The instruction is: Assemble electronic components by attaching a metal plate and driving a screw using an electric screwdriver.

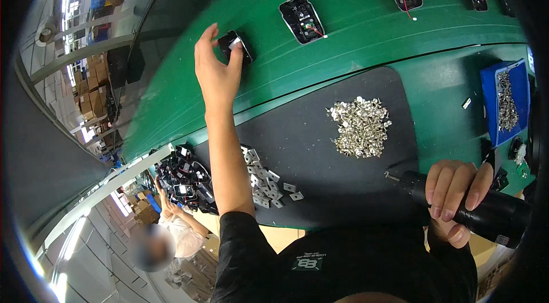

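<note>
Stretched out to the far left, my left hand (220, 77) has its thumb and fingers around a small black plastic housing (247, 54) on the green belt. A small white piece shows by the thumb; whether it belongs to the housing I cannot tell. My right hand (454, 194) is wrapped around a black electric screwdriver (497, 211), held level at the right above the black mat (297, 131). Its bit points left, and a small shiny screw (391, 176) seems to sit at the tip. Beyond the bit lies a heap of silvery screws (360, 128).
Further along the belt lie open black housings (302, 20) with red wires. Small metal plates (266, 185) are piled beside my left forearm, next to a heap of black parts (183, 180). A blue bin (490, 100) of screws stands right. Another person (183, 234) is at lower left.
</note>
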{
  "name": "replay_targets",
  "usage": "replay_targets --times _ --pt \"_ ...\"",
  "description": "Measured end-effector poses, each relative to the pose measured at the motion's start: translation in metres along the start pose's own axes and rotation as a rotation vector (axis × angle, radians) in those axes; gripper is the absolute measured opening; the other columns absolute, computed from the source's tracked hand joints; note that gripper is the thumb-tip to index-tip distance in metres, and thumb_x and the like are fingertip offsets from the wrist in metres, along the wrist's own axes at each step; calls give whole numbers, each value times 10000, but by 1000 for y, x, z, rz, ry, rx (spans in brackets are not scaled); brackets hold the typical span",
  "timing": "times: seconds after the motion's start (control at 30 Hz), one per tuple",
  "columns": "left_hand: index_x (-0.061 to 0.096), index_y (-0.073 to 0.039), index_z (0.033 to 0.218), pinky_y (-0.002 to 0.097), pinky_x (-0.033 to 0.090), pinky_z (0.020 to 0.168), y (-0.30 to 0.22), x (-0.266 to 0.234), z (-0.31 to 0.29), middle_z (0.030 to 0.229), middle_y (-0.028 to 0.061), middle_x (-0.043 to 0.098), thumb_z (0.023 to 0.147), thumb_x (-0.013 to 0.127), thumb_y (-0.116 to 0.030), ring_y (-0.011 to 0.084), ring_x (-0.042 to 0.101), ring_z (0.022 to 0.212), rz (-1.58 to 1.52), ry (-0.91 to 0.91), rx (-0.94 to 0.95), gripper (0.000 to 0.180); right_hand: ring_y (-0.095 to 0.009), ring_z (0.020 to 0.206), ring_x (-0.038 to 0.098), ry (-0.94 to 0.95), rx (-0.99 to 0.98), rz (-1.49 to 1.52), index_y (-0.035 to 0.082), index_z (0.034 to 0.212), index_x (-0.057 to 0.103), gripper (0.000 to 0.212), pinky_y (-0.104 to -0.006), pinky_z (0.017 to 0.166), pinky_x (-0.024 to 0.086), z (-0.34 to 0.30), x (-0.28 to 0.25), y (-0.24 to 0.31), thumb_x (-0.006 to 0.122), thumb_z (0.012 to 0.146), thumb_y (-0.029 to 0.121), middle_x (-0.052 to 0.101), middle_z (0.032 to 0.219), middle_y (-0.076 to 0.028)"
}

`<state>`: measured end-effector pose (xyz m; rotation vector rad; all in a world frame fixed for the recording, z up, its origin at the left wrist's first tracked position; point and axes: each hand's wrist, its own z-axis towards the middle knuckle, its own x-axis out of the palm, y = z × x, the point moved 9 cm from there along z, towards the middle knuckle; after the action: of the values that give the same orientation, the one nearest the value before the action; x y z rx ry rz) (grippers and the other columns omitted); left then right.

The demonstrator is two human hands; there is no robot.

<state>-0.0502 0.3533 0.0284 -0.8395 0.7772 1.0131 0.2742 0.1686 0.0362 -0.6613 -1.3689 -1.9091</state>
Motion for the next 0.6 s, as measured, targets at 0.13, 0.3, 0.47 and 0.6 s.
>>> replay_targets --times 0.13,0.3,0.47,0.6 --pt "645 -37 1079 256 499 703 22 25 -7 919 95 683 796 715 -72 124 644 790 -315 360 -319 294 -162 635 600 -5 3 -5 112 981 444 510 -269 622 452 -1 -1 1 822 640 85 598 743 -25" --pt "666 7 1014 252 489 760 3 -3 -36 933 74 678 781 719 -29 131 628 831 -473 361 -390 242 -154 648 585 35 1 -19 124 1009 420 508 -265 644 441 0 -1 0 807 680 113 589 769 -19" --pt "688 -16 964 337 468 883 -65 -35 -97 1054 129 660 691 734 -9 250 605 1000 -429 398 -244 277 -150 692 577 60 35 -87 156 1037 407 473 -273 670 429 8 1 3 779 745 139 578 818 -11" --pt "701 -39 940 358 458 904 -83 -21 -156 1180 137 580 660 752 -23 287 561 1077 -524 457 -383 285 -147 754 569 152 84 -108 178 1084 422 451 -293 720 418 3 10 7 758 784 153 569 889 -18"
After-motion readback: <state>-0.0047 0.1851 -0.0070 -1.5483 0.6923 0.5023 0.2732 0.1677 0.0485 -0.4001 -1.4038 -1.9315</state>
